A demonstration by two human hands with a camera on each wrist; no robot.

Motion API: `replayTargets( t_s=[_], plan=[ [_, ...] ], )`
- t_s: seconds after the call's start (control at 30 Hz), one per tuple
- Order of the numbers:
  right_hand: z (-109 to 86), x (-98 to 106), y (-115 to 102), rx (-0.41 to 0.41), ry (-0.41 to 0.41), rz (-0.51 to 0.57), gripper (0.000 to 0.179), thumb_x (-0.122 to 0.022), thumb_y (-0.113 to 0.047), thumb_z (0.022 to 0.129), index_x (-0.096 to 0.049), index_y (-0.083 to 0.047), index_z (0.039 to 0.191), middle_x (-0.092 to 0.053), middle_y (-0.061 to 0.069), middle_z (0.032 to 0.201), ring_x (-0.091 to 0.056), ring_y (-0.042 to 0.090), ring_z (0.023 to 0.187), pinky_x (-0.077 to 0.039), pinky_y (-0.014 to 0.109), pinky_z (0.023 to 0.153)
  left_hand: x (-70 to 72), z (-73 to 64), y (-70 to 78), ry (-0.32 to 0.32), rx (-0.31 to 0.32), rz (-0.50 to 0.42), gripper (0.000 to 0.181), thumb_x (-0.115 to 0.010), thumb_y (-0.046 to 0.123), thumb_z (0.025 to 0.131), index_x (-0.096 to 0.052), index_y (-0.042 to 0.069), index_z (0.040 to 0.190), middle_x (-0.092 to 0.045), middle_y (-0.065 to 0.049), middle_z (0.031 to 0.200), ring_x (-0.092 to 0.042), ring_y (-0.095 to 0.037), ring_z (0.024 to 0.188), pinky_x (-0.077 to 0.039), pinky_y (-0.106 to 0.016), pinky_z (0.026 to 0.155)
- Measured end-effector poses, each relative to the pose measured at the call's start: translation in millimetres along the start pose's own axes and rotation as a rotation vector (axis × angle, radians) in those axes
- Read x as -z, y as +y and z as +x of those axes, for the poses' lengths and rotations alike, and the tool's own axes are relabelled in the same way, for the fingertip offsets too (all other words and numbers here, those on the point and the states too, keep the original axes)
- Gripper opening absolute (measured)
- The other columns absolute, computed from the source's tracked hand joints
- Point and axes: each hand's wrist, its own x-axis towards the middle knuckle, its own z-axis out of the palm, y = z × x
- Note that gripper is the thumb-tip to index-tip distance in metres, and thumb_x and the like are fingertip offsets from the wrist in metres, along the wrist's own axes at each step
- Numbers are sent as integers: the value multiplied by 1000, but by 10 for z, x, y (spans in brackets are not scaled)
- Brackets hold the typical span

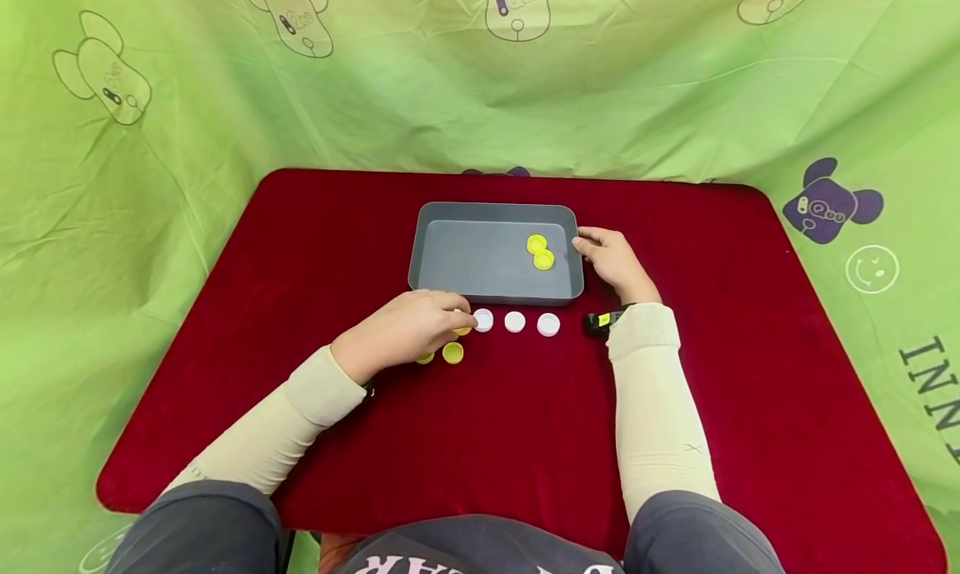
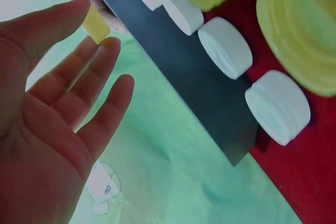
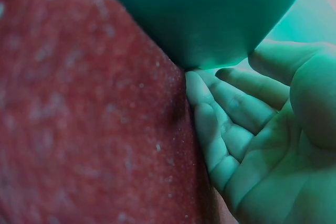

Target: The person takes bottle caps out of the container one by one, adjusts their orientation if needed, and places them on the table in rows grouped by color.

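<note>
My left hand (image 1: 412, 328) pinches a yellow bottle cap (image 2: 96, 24) between thumb and fingertips, above the table and close to the tray's near side. Under and beside that hand lie more yellow caps (image 1: 453, 353), one partly covered by it. A row of white bottle caps (image 1: 514, 321) runs along the front of the grey rectangular tray (image 1: 487, 297). Inside the tray, toward its right end, two yellow caps (image 1: 543, 260) touch each other. At the tray's right wall my right hand (image 1: 617, 262) holds the rim, thumb at the edge and fingers against the outside.
A dark red cloth covers the table (image 1: 525, 441). Green printed fabric (image 1: 420, 91) hangs behind and at both sides. A black wrist camera (image 1: 597, 323) sits at my right cuff, close to the rightmost white cap.
</note>
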Motion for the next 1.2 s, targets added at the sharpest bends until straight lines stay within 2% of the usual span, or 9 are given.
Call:
replayTargets(
  t_s=[0.4, 0.67, 0.83, 1.2],
  plan=[
    [-19, -16, -35, -7, 2, -10, 46, -53, -24, 101, -49, -4, 142, -55, 14, 128, -50, 27, 103, -42, 40, 90, -118, 52, 84, -26, -29, 22, 26, -75, 8, 84, -73, 13, 109, -63, -1, 106, -62, -16, 96, -49, -31, 86],
    [-6, 4, -23, -9, 0, -11, 47, -54, -25, 101, -49, -3, 142, -55, 15, 127, -49, 27, 102, -41, 40, 89, -170, 86, 137, -17, -46, 19, 24, -75, 9, 84, -73, 14, 108, -63, 1, 104, -62, -15, 92, -49, -30, 82],
    [-9, 14, -33, -8, 5, -10, 46, -54, -24, 101, -50, -3, 141, -56, 16, 125, -50, 28, 101, -42, 40, 88, -216, 89, 169, -16, -28, 3, 22, -75, 13, 85, -74, 16, 107, -63, 3, 105, -62, -15, 88, -51, -29, 76],
    [-5, 14, -19, -6, 0, -15, 46, -54, -26, 101, -50, -3, 141, -56, 15, 124, -50, 27, 101, -41, 39, 88, -247, 121, 195, -73, -23, -29, 24, -74, 12, 87, -73, 14, 110, -64, 3, 106, -61, -16, 96, -47, -29, 89]
  ],
)
